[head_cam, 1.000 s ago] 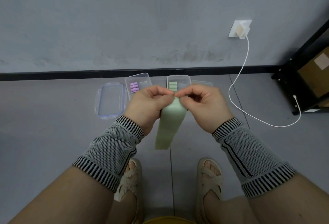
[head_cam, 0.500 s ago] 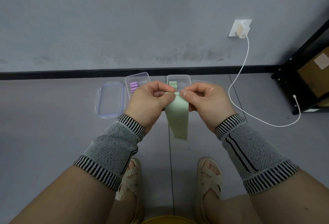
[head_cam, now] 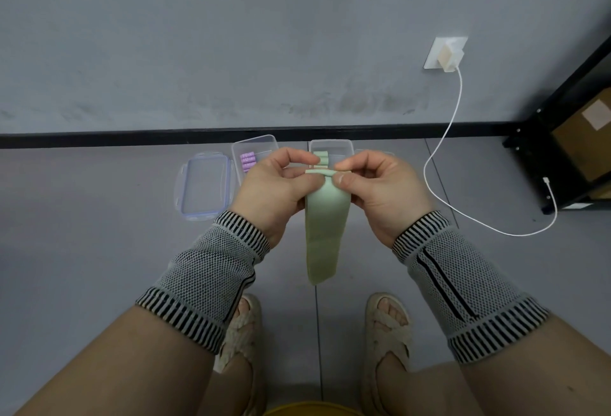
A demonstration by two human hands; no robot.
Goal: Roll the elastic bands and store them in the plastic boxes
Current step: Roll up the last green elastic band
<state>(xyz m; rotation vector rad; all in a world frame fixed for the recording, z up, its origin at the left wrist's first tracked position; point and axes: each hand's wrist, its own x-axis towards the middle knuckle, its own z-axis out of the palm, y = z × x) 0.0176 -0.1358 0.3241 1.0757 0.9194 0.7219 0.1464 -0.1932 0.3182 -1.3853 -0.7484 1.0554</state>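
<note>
A pale green elastic band (head_cam: 325, 227) hangs down between my hands, its top edge turned over into a thin roll. My left hand (head_cam: 274, 194) pinches the roll's left end between thumb and fingers. My right hand (head_cam: 380, 191) pinches the right end the same way. On the floor behind them stand two clear plastic boxes: the left box (head_cam: 254, 148) holds purple rolled bands (head_cam: 247, 161), the right box (head_cam: 330, 145) holds green rolled bands (head_cam: 320, 157). My hands partly hide both boxes.
A clear lid with a blue rim (head_cam: 205, 184) lies left of the boxes. A white charger cable (head_cam: 439, 151) runs from a wall socket (head_cam: 444, 53) across the floor to a black shelf (head_cam: 562, 151) at right. My sandalled feet (head_cam: 386, 333) are below.
The hanging tail of the green band has swung and now hangs straighter below my hands. A thin roll has formed at its top edge. Both hands have stayed close together.
</note>
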